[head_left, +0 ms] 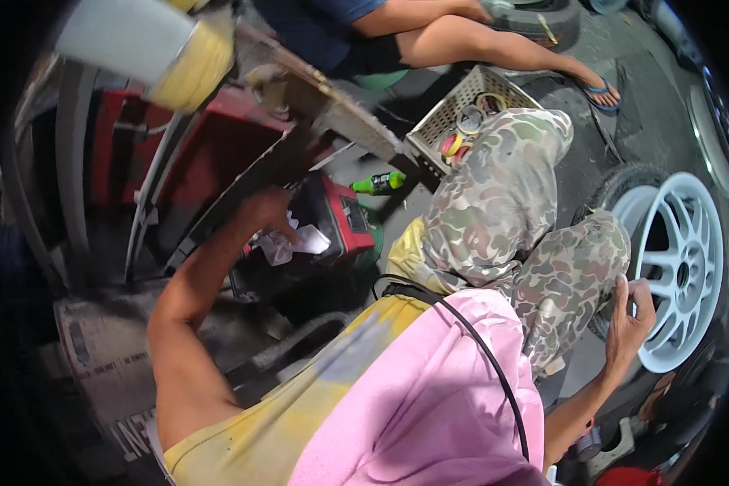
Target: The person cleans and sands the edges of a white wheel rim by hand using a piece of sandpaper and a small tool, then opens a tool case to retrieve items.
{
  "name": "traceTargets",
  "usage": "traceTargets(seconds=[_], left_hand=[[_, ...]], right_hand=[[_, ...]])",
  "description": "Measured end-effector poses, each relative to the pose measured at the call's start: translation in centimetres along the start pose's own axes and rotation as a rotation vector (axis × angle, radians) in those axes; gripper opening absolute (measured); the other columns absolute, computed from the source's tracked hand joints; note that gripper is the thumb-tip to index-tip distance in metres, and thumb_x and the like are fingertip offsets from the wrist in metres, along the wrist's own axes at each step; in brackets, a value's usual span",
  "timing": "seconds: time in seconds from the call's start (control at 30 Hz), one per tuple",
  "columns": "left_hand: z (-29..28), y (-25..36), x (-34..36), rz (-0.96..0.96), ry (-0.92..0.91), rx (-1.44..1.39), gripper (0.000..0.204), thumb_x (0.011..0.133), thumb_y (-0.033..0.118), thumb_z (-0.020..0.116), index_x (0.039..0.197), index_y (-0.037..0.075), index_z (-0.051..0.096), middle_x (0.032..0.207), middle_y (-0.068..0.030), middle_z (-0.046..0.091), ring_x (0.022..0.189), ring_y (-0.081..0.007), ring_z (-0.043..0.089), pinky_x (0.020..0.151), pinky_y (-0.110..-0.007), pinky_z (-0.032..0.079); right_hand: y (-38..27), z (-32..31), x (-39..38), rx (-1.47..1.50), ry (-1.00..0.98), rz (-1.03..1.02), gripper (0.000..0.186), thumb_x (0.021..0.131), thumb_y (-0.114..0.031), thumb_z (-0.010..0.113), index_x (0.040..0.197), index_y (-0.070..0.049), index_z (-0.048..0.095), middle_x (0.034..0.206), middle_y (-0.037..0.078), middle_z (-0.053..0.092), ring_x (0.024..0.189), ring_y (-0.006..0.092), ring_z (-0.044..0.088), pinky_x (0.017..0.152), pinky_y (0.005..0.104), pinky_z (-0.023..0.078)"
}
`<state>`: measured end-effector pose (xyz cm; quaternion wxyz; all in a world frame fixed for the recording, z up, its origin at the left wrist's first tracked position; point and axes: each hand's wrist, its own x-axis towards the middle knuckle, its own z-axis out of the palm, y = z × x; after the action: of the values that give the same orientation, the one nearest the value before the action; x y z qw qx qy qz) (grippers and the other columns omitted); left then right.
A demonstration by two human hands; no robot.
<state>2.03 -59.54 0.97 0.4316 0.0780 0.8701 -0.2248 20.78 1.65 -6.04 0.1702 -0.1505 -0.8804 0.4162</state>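
My left hand [272,212] reaches over a black and red box [350,219], its fingers closing on a crumpled, translucent white plastic bag [283,245]. Part of that hand is dark and partly hidden. On the other side, my right hand [633,314] is raised beside my knee with its fingers curled and pressed together; whatever is between them, if anything, is too small to make out. Right behind it stands a pale blue spoked wheel rim [682,274], overlapped by the fingers in this view; I cannot tell whether they touch it.
A green bottle [377,183] lies beyond the box. Rolls of tape [470,120] fill a perforated crate [433,125] ahead. A tyre [624,185] lies behind the rim. Another person's leg [494,55] stretches across the far side. Metal bars [150,186] and a red case [194,154] stand left.
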Motion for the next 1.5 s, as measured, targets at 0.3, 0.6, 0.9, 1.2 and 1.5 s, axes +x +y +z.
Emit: traceTargets(seconds=[0.3, 0.6, 0.9, 1.2, 1.5], left_hand=[[8.2, -9.5, -4.9, -0.240, 0.117, 0.203, 0.043, 0.065, 0.016, 0.084, 0.105, 0.004, 0.071, 0.099, -0.0178, 0.075, 0.099, -0.0334, 0.075, 0.085, -0.051, 0.059], [7.6, 1.7, -8.7, 0.116, 0.306, -0.158, 0.076, 0.065, 0.055, 0.088, 0.115, 0.002, 0.067, 0.122, -0.0298, 0.062, 0.104, -0.0457, 0.067, 0.094, -0.052, 0.054], [11.4, 4.7, -8.5, -0.077, 0.664, -0.378, 0.098, 0.061, 0.043, 0.096, 0.133, 0.003, 0.044, 0.137, -0.0341, 0.041, 0.095, -0.0481, 0.067, 0.078, -0.052, 0.059], [8.6, 4.5, -8.2, 0.019, 0.482, -0.385, 0.093, 0.062, 0.038, 0.095, 0.135, 0.006, 0.047, 0.141, -0.0289, 0.047, 0.115, -0.0502, 0.062, 0.093, -0.054, 0.055], [8.0, 3.2, -7.4, 0.118, 0.565, -0.418, 0.087, 0.073, 0.041, 0.089, 0.139, 0.002, 0.047, 0.139, -0.0287, 0.050, 0.113, -0.0504, 0.063, 0.096, -0.055, 0.053]], right_hand=[[-11.5, 8.0, 4.4, 0.047, -0.395, -0.285, 0.020, 0.090, -0.008, 0.076, 0.086, 0.005, 0.062, 0.075, 0.011, 0.051, 0.070, 0.0236, 0.051, 0.069, 0.0332, 0.044], [-21.3, 25.1, -1.1, 0.319, -0.943, -0.596, 0.041, 0.087, -0.031, 0.081, 0.112, -0.003, 0.066, 0.108, 0.018, 0.063, 0.097, 0.0390, 0.068, 0.085, 0.0485, 0.055], [-22.1, 31.7, -7.2, 0.158, -0.927, -0.586, 0.072, 0.080, -0.044, 0.087, 0.124, -0.002, 0.049, 0.112, 0.022, 0.064, 0.093, 0.0450, 0.067, 0.080, 0.0530, 0.055], [-21.6, 34.1, -7.6, 0.426, -1.025, -0.139, 0.080, 0.074, -0.050, 0.094, 0.123, -0.002, 0.053, 0.092, 0.016, 0.072, 0.083, 0.0226, 0.070, 0.077, 0.0392, 0.057], [-21.5, 34.2, -6.9, 0.398, -1.160, -0.043, 0.077, 0.075, -0.049, 0.093, 0.122, 0.000, 0.056, 0.085, 0.010, 0.066, 0.074, 0.0143, 0.059, 0.068, 0.0322, 0.051]])
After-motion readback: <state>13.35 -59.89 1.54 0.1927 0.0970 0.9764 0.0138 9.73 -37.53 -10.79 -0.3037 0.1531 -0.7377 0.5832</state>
